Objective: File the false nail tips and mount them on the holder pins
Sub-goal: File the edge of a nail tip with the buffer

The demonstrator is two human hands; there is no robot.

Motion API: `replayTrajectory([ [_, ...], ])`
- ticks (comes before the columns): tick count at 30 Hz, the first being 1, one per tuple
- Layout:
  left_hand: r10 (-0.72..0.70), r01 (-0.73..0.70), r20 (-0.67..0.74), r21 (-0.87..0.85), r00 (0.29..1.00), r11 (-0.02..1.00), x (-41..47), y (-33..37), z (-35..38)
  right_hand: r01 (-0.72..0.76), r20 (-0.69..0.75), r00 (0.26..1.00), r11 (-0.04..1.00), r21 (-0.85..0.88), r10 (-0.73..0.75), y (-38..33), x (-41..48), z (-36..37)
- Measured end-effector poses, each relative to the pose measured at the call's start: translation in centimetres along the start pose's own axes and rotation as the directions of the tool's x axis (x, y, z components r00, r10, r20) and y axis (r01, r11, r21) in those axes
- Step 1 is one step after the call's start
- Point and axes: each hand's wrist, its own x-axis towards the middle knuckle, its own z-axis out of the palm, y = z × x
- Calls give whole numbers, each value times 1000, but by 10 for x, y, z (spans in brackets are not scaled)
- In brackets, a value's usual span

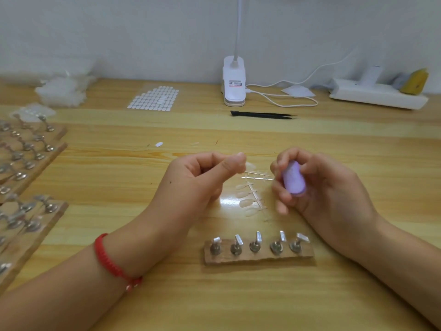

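Within right fingers [294,152], half-hidden purple file [293,179]

Head-worn, facing forward-down, seemingly close over table [214,297]

We see a glossy wooden desk [334,144] with visible grain. The holder [259,256] is rough wood with shiny metal pins [255,246]. The nail tips [247,203] look like clear plastic.

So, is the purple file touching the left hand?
Apart. The head view shows the purple file gripped in the right hand, with table visible between it and the left hand.
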Motion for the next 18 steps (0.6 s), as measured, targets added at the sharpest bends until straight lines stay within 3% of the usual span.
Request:
replayTrajectory([
  [8,62,-63,28,36,998,997,-3,2,4,59,37,998,911,-409,-48,6,-1,1],
  [15,70,-73,59,52,996,996,-5,2,6,58,17,998,877,-476,-57,6,-3,2],
  [18,49,-51,31,68,998,996,-3,0,5,51,2,999,921,-387,-54,5,-1,2],
])
